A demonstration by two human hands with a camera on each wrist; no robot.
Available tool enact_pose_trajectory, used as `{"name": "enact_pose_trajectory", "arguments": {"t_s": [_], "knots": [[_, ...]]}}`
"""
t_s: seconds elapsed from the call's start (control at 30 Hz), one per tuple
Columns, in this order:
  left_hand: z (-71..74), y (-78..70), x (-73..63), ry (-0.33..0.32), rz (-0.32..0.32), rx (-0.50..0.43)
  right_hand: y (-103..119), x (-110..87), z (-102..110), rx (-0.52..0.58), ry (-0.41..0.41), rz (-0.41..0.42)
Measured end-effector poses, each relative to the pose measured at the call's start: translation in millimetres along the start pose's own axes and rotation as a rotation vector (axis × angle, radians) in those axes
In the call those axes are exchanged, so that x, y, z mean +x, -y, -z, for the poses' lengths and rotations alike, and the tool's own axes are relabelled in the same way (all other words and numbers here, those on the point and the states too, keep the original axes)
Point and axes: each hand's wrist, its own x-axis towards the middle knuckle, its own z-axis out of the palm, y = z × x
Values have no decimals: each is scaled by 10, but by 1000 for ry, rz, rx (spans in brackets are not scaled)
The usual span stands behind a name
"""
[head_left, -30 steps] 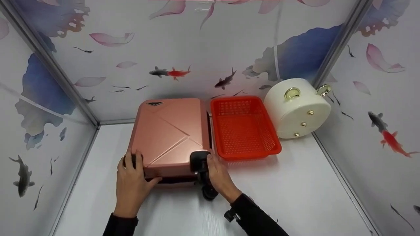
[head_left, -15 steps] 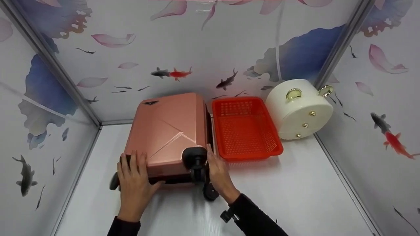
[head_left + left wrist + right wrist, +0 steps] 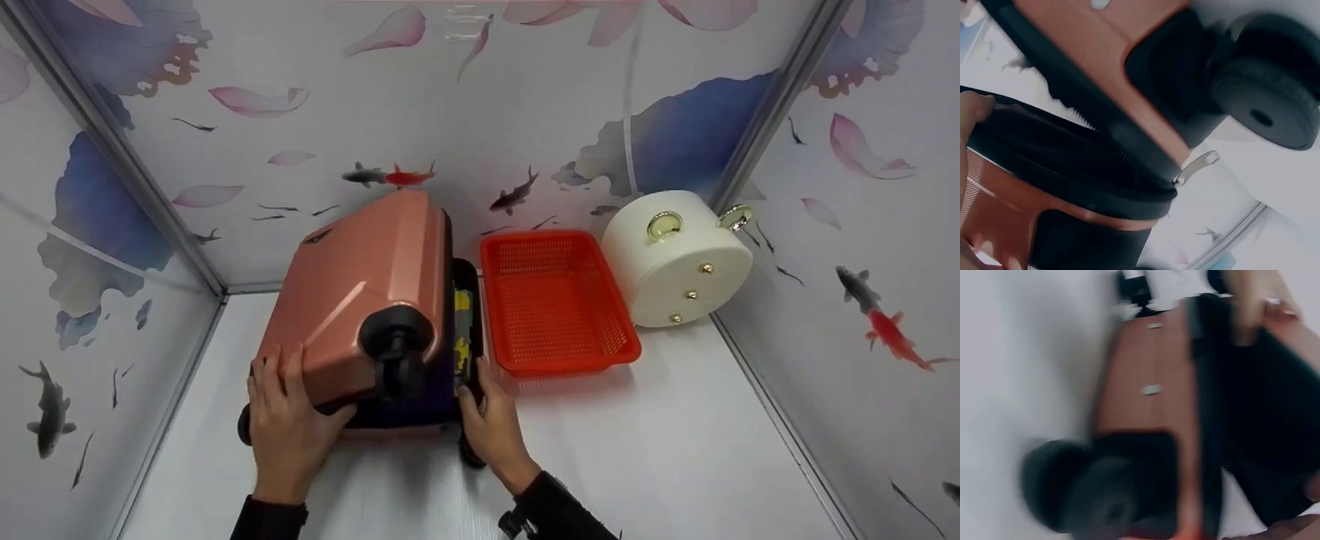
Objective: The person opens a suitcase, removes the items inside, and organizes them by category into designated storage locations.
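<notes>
A rose-pink hard-shell suitcase [image 3: 360, 277] lies at the centre left, its lid raised and tilted toward the left. My left hand [image 3: 286, 431] grips the lid's near left corner, fingers on the shell and thumb at the rim. At the near right corner, my right hand [image 3: 493, 431] holds the lower shell's edge between thumb and fingers. Through the gap a yellow-and-grey item [image 3: 463, 322] shows inside; its kind is unclear. A black wheel [image 3: 397, 367] juts from the lid's corner. In the left wrist view a zipper pull [image 3: 1199, 167] hangs where the two halves meet.
A red perforated plastic basket [image 3: 559, 307] stands close to the suitcase's right side. Beyond it, a white round case [image 3: 675, 259] with gold rings and studs leans by the right corner. Patterned walls [image 3: 465, 97] enclose the white surface [image 3: 645, 450] on three sides.
The lid's right side has risen and the lid has swung left, exposing the inside. My left hand has gone slightly left with it; my right thumb has come over the lower edge.
</notes>
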Motion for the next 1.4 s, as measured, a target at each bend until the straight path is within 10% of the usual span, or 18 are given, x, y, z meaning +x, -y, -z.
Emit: {"name": "enact_pose_trajectory", "arguments": {"t_s": [0.3,0.6,0.83,1.4], "knots": [[253,237,160,-137,234,-176,-351,-119,-30,-47,106,-163],[393,738,285,-172,747,-422,-398,-82,-28,-141,89,-137],[357,1119,195,-48,1030,-629,-415,-32,0,-169,43,-130],[76,1505,-152,326,1252,-850,-512,32,97,-110,52,-138]]}}
